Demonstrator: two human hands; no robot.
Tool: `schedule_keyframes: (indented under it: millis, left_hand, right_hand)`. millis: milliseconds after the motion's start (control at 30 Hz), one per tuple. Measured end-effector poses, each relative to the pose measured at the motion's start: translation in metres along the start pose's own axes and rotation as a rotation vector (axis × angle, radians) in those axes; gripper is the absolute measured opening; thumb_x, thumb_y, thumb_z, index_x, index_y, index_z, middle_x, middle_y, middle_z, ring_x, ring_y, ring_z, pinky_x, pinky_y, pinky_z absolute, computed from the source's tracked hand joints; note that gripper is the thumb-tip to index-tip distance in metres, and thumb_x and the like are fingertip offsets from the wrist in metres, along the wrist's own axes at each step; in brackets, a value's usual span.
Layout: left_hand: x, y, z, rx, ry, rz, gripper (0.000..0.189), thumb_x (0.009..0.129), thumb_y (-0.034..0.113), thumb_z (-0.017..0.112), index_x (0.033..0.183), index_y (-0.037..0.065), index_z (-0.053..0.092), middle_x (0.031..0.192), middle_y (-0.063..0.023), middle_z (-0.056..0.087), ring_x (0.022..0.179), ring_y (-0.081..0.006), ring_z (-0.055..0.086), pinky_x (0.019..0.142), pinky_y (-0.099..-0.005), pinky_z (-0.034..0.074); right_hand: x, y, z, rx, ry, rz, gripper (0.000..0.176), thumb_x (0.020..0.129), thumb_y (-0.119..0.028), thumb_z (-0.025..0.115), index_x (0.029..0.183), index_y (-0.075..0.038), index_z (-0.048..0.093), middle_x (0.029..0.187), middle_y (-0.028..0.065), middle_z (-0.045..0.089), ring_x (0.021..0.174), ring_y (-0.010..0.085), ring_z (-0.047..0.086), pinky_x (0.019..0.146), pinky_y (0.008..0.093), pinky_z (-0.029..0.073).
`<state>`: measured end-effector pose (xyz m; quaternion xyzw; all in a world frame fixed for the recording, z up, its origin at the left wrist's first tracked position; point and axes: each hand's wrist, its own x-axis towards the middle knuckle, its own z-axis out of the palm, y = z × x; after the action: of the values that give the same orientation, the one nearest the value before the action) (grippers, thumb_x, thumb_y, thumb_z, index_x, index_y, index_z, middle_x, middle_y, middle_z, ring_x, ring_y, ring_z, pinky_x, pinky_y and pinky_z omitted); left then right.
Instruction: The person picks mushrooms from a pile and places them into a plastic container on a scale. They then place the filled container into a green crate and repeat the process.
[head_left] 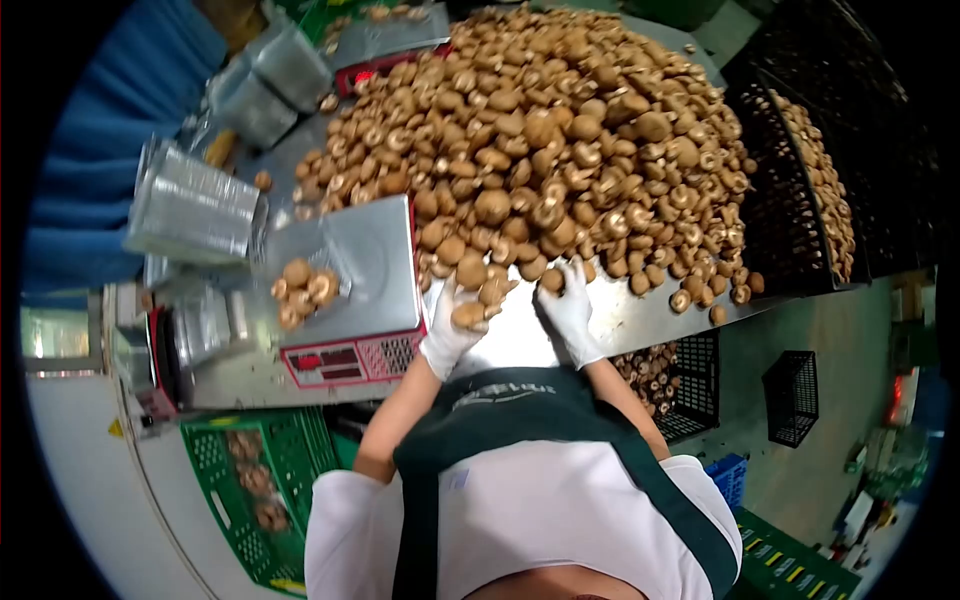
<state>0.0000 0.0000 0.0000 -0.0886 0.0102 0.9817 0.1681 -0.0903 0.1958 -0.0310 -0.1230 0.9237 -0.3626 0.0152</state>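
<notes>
My gloved left hand [447, 338] is closed around a few shiitake mushrooms [468, 316] at the near edge of a big brown heap of mushrooms [540, 130]. Just to its right, my gloved right hand [570, 312] has its fingers curled round one shiitake mushroom [552, 281], with the cap showing beside the thumb. Left of my hands stands a scale [375, 250] with a steel top and red base. A small cluster of mushrooms [304, 290] rests on it, seemingly in a clear tray.
Stacked clear plastic trays [195, 205] stand at the left. A second scale [390, 38] is at the back. Black crates [775, 190] hold mushrooms on the right, and another [700, 375] is below the table. A green crate [215, 480] with packed mushrooms sits lower left.
</notes>
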Motion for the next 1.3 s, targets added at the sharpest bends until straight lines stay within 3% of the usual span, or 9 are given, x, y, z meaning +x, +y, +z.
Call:
schedule_keyframes:
  millis: [367, 667, 767, 833, 900, 1000, 1100, 1233, 1300]
  left_hand:
    - [-0.025, 0.029, 0.026, -0.106, 0.011, -0.108, 0.080, 0.088, 0.064, 0.032, 0.136, 0.000, 0.032, 0.129, -0.0207, 0.046, 0.061, -0.0181, 0.047, 0.031, -0.0182, 0.038]
    - [-0.044, 0.041, 0.017, -0.018, 0.053, -0.160, 0.075, 0.090, 0.062, 0.031, 0.130, -0.001, 0.039, 0.123, -0.0203, 0.050, 0.066, -0.0194, 0.053, 0.029, -0.0183, 0.034]
    - [-0.057, 0.044, 0.013, -0.039, 0.063, -0.102, 0.065, 0.092, 0.054, 0.032, 0.119, -0.004, 0.045, 0.124, -0.0220, 0.049, 0.071, -0.0237, 0.054, 0.038, -0.0244, 0.044]
    - [-0.067, 0.040, 0.035, 0.125, 0.307, 0.059, 0.056, 0.095, 0.046, 0.029, 0.118, -0.003, 0.047, 0.117, -0.0200, 0.055, 0.081, -0.0246, 0.061, 0.051, -0.0289, 0.052]
    - [-0.082, 0.048, 0.040, 0.306, 0.262, 0.114, 0.052, 0.096, 0.042, 0.033, 0.117, -0.003, 0.048, 0.115, -0.0234, 0.056, 0.087, -0.0237, 0.063, 0.057, -0.0309, 0.054]
    - [-0.115, 0.073, 0.060, 0.343, 0.193, 0.282, 0.047, 0.095, 0.044, 0.041, 0.119, 0.004, 0.048, 0.108, -0.0155, 0.059, 0.078, -0.0193, 0.063, 0.055, -0.0307, 0.055]
    - [-0.150, 0.101, 0.083, 0.249, 0.300, 0.601, 0.055, 0.094, 0.048, 0.035, 0.114, -0.002, 0.047, 0.113, -0.0253, 0.054, 0.086, -0.0271, 0.063, 0.054, -0.0320, 0.057]
    - [-0.193, 0.150, 0.070, 0.363, 0.015, 0.627, 0.053, 0.093, 0.047, 0.037, 0.113, -0.001, 0.049, 0.112, -0.0164, 0.055, 0.093, -0.0275, 0.062, 0.054, -0.0339, 0.058]
    - [-0.205, 0.158, 0.086, 0.280, 0.358, 0.812, 0.054, 0.093, 0.049, 0.039, 0.110, -0.001, 0.051, 0.112, -0.0210, 0.057, 0.089, -0.0276, 0.062, 0.059, -0.0336, 0.055]
  right_hand:
    - [0.003, -0.036, 0.029, -0.123, 0.107, 0.154, 0.060, 0.066, -0.043, 0.077, 0.113, -0.008, 0.061, 0.146, 0.0181, 0.028, 0.121, 0.0343, 0.046, 0.090, 0.0405, 0.046]
    - [-0.001, -0.017, 0.060, 0.290, 0.227, 0.139, 0.034, 0.070, -0.025, 0.074, 0.090, 0.001, 0.065, 0.135, 0.0210, 0.046, 0.119, 0.0333, 0.049, 0.098, 0.0327, 0.040]
    - [-0.011, -0.007, 0.047, 0.365, 0.225, 0.100, 0.029, 0.072, -0.017, 0.074, 0.091, 0.003, 0.064, 0.127, 0.0180, 0.053, 0.113, 0.0267, 0.053, 0.095, 0.0323, 0.041]
    - [-0.018, -0.005, 0.037, 0.664, 0.135, 0.283, 0.027, 0.077, -0.015, 0.072, 0.095, 0.003, 0.063, 0.116, 0.0119, 0.058, 0.102, 0.0195, 0.056, 0.087, 0.0293, 0.045]
    - [-0.022, -0.031, 0.016, 0.800, 0.062, 0.381, 0.024, 0.081, -0.010, 0.068, 0.100, 0.004, 0.063, 0.101, 0.0074, 0.062, 0.088, 0.0135, 0.058, 0.077, 0.0257, 0.047]
    - [-0.018, -0.048, 0.013, 0.850, 0.012, 0.292, 0.023, 0.082, -0.007, 0.067, 0.103, 0.002, 0.063, 0.104, 0.0062, 0.062, 0.089, 0.0136, 0.058, 0.078, 0.0246, 0.047]
    - [-0.007, -0.103, 0.013, 0.871, -0.101, 0.216, 0.024, 0.079, -0.007, 0.068, 0.099, 0.005, 0.063, 0.128, 0.0124, 0.054, 0.108, 0.0184, 0.053, 0.091, 0.0291, 0.043]
    - [0.011, -0.186, 0.031, 0.740, -0.263, -0.197, 0.026, 0.073, -0.009, 0.071, 0.092, 0.006, 0.063, 0.135, 0.0168, 0.048, 0.121, 0.0253, 0.047, 0.101, 0.0320, 0.035]
    - [0.018, -0.224, 0.042, 0.661, -0.361, -0.356, 0.030, 0.072, -0.014, 0.073, 0.094, 0.003, 0.064, 0.137, 0.0170, 0.045, 0.123, 0.0248, 0.046, 0.101, 0.0346, 0.035]
